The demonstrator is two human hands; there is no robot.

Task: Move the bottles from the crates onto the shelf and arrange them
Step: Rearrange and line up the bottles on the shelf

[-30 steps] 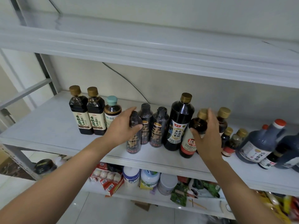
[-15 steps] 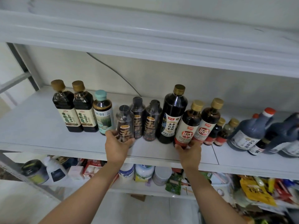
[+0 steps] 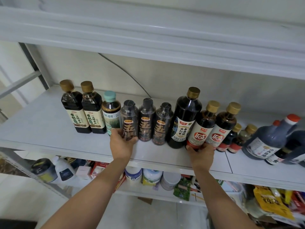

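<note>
A row of dark sauce bottles stands on the white shelf [image 3: 41, 129]. My left hand [image 3: 121, 144] grips the base of a black shrink-wrapped bottle [image 3: 129, 119], the leftmost of three alike, standing beside a teal-capped bottle [image 3: 111, 111]. My right hand [image 3: 200, 154] holds the bottom of a gold-capped bottle with a red-and-white label [image 3: 203, 124], which leans against a tall dark vinegar bottle [image 3: 185, 119]. A twin red-label bottle [image 3: 222, 126] stands just right of it. Two gold-capped soy bottles [image 3: 82, 109] stand at the left end. No crates are in view.
Small bottles [image 3: 237, 138] and large dark jugs [image 3: 270, 139] fill the shelf's right end. Another shelf board [image 3: 148, 38] hangs close overhead. The lower shelf holds jars, white tubs [image 3: 133, 176] and packets. A black cable [image 3: 125, 73] runs down the back wall.
Both hands slid down from the bottles' upper parts to their bases. The shrink-wrapped bottle and the red-label bottle now stand in the row. The camera has tilted and moved closer.
</note>
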